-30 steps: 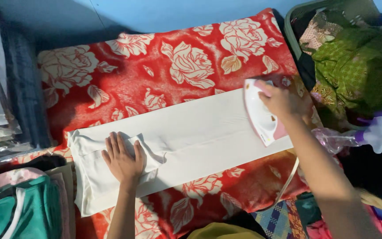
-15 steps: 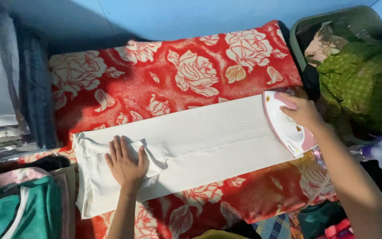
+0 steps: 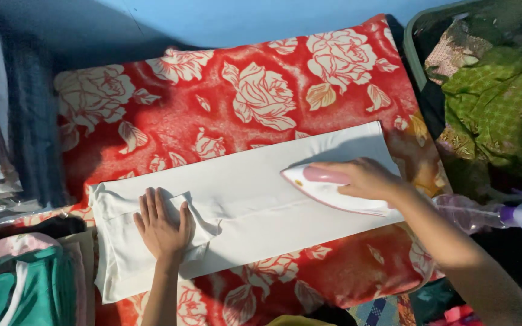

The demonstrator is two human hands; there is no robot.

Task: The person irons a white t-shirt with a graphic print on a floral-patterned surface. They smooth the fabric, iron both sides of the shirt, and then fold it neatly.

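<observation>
Your left hand (image 3: 163, 226) lies flat, palm down, fingers spread, pressing on the left end of the white folded cloth (image 3: 243, 199). It grips nothing, just pins the fabric, which bunches into small wrinkles right of your thumb. Far left: stack of folded clothes (image 3: 13, 290), teal and pink on top, at the bottom corner; dark blue fabric (image 3: 31, 133) hangs or stands above it, blurred. The white cloth runs as a long strip across the red floral sheet (image 3: 243, 90), slightly tilted, left end lower, right end higher. A lengthwise crease line shows along its middle. The sheet has big cream rose prints and covers the surface underneath; can't tell what that surface is. Blue wall (image 3: 243, 18) along the top edge. Moving right: the iron (image 3: 333, 190), white body with pink handle, sits soleplate down on the right half of the cloth, tip pointing left. Your right hand (image 3: 367, 178) is closed around its handle from above, fingers wrapped, thumb side hidden. Forearm runs off to the bottom right. Just right of the iron, off the sheet edge, a clear spray bottle (image 3: 472, 211) with a pale purple head lies on its side. Upper right: green patterned garments (image 3: 490, 108) heaped in a dark bin, well apart from the cloth. Bottom edge right: bits of checked and pink fabric, too cropped to tell more.
</observation>
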